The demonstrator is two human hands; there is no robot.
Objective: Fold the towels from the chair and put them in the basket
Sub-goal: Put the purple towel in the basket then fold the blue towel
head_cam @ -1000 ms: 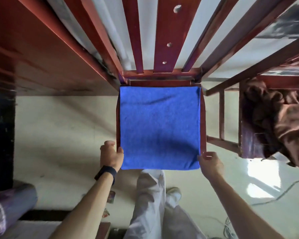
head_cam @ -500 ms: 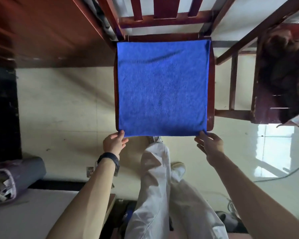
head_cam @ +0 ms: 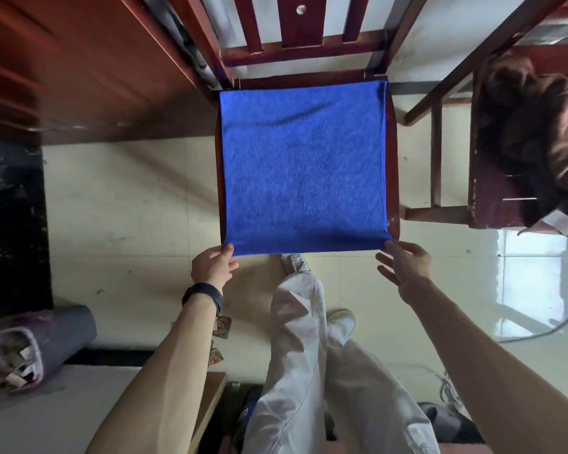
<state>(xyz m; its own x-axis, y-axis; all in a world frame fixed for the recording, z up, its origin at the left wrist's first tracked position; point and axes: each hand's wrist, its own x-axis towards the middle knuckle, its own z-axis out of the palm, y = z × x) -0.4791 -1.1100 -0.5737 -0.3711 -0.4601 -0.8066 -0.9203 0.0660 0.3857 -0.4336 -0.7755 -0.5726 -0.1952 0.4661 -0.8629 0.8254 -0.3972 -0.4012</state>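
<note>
A blue towel (head_cam: 304, 168) lies spread flat over the seat of a red-brown wooden chair (head_cam: 393, 165). My left hand (head_cam: 212, 267) pinches the towel's near left corner between thumb and fingers. At the near right corner, my right hand (head_cam: 404, 267) pinches the edge with thumb and forefinger while its other fingers spread loose. A heap of brown towels (head_cam: 535, 126) sits on a second chair (head_cam: 492, 204) at the right. No basket shows in the view.
A dark wooden table (head_cam: 79, 67) stands at the left, close to the chair. A grey rolled bundle (head_cam: 36, 348) lies at lower left by a white surface. My legs in white trousers (head_cam: 309, 355) stand before the chair. A cable (head_cam: 538, 332) runs over the tiled floor at right.
Both hands slid from the sides of the seat to the towel's near corners and took hold of them. The camera view has shifted, so the chair sits differently in the picture.
</note>
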